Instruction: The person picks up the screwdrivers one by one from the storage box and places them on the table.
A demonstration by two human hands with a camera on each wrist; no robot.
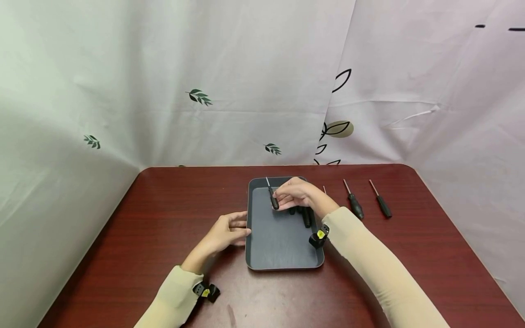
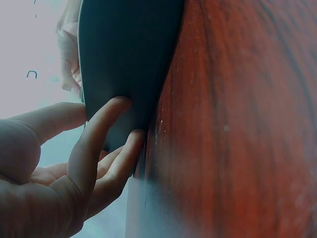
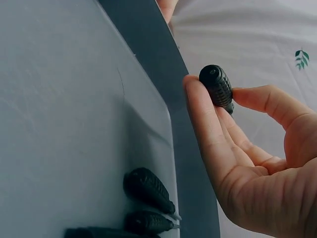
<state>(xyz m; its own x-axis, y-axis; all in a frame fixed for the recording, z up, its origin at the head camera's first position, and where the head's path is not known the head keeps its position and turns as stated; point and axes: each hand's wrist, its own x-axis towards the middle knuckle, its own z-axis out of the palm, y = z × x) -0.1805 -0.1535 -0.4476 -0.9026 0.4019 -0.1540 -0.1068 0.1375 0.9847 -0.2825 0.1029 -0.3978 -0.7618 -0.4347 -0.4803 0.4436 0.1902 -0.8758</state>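
A grey tray [image 1: 276, 246] lies on the table, and my left hand [image 1: 223, 232] grips its left side. In the left wrist view, fingers of my left hand [image 2: 84, 168] touch the tray's outer wall [image 2: 129, 54] while the thumb reaches the rim. My right hand [image 1: 296, 193] pinches a screwdriver [image 1: 274, 201] by its black handle above the tray's far part, shaft pointing away. The right wrist view shows that handle [image 3: 216, 84] between thumb and fingers of my right hand [image 3: 257, 163]. Black handles [image 3: 146, 188] lie inside the tray, partly hidden by my right hand in the head view.
Right of the tray, two screwdrivers [image 1: 355, 206] [image 1: 383, 207] lie on the dark red table [image 1: 184, 196]. A thin shaft [image 1: 324, 189] shows beside my right forearm. White patterned cloth [image 1: 246, 68] hangs behind and around the table.
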